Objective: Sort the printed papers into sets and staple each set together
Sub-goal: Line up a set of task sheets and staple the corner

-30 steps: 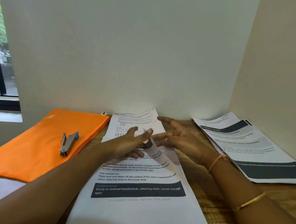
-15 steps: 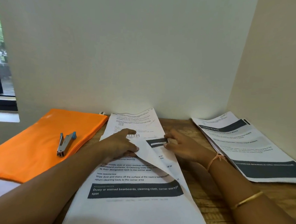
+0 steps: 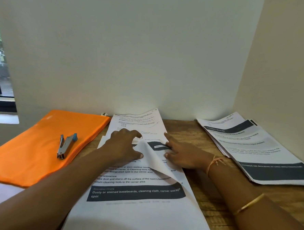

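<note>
The main stack of printed papers (image 3: 141, 212) lies lengthwise down the middle of the wooden table (image 3: 213, 204), its far end touching the back wall (image 3: 133, 51). The top sheet (image 3: 155, 161) is curled over near its far right corner, white underside showing, and it hides part of the print beneath it.

The left hand (image 3: 124, 147) rests on the stack with fingers spread and arched, tips pressing the paper, the thumb against the curled sheet's edge; it grips nothing. The right hand (image 3: 184, 155) lies just beside the curl, index finger straight and pointing away, its other fingertips at a dark printed band. Whether it pinches a sheet cannot be told.

Both forearms cross the near part of the stack and table, covering much of them.

Left of the stack lies an orange zip pouch (image 3: 29, 151) with a stapler (image 3: 65, 146) on top, well apart from both hands. A second, fanned stack (image 3: 262, 157) lies at the right along the side wall (image 3: 289, 70).
</note>
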Available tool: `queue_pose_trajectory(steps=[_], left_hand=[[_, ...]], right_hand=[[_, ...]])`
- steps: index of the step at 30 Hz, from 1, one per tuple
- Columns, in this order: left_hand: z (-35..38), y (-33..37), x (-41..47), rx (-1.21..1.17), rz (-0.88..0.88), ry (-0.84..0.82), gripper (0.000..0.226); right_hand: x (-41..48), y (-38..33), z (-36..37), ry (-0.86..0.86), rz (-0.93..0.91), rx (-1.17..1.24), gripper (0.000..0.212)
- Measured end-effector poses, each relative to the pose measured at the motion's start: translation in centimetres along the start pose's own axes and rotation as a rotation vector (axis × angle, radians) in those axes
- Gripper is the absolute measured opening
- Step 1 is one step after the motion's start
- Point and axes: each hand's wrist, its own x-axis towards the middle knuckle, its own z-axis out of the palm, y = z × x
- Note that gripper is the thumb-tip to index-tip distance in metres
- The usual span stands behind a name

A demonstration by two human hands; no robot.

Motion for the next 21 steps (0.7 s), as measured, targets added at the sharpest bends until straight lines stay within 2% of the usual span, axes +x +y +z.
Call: queue_pose_trajectory(steps=[6,8,11,13,15,17,19,21], left_hand=[[-0.2,0.4,-0.2,0.03,0.018,0.014,0.079],[-0.2,0.5,-0.2,-0.043,0.037,-0.005,0.081],[-0.2,0.5,-0.3,-0.146,0.05,-0.039,0.086],[-0.1,0.3,-0.2,-0.176,0.056,-0.042,0.093],[0.0,0.1,-0.1,-0.216,0.065,-0.045,0.102],[-0.1,-0.1,-0.1,-0.254,0.08,-0.029,0.11],[-0.3,-0.4,-0.2,-0.28,0.102,-0.006,0.113],[-0.5,-0.6,-0.3,-0.289,0.127,-0.008,0.108]], right_hand=[[0.0,-0.3,0.3,0.148,-0.085,0.105,0.073],[-0.1,-0.5,0.1,0.237,-0.099,0.193,0.064],[-0.6,-0.8,-0.4,0.396,-0.132,0.439,0.048],[-0.9,-1.0,-0.8,0.448,-0.182,0.651,0.052],[-0.9,-0.9,-1.0,0.413,-0.215,0.812,0.059],[-1.0,-0.9,-1.0,0.294,-0.24,0.892,0.062],[-1.2,-1.3,-0.8,0.161,-0.255,0.85,0.059],[-1.4,-1.8,-0.5,0.072,-0.259,0.747,0.054]])
